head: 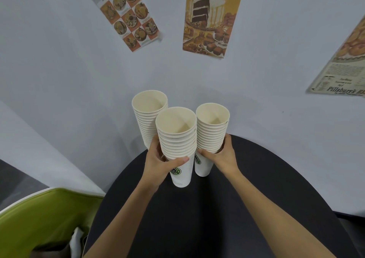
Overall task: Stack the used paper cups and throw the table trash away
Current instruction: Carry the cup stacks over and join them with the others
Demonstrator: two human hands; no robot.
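Three tall stacks of white paper cups with green logos stand close together at the far edge of a round black table (256, 188). My left hand (158, 164) grips the middle stack (178, 139), thumb across its front. My right hand (223, 155) wraps the right stack (212, 127) from its right side. The left stack (147, 117) stands behind my left hand, its base hidden. All three stacks are upright and their top cups look empty.
A green chair (39, 218) with a white rim sits at the lower left, with white crumpled paper (77, 240) beside it. A pale wall with food posters (209, 18) rises right behind the table.
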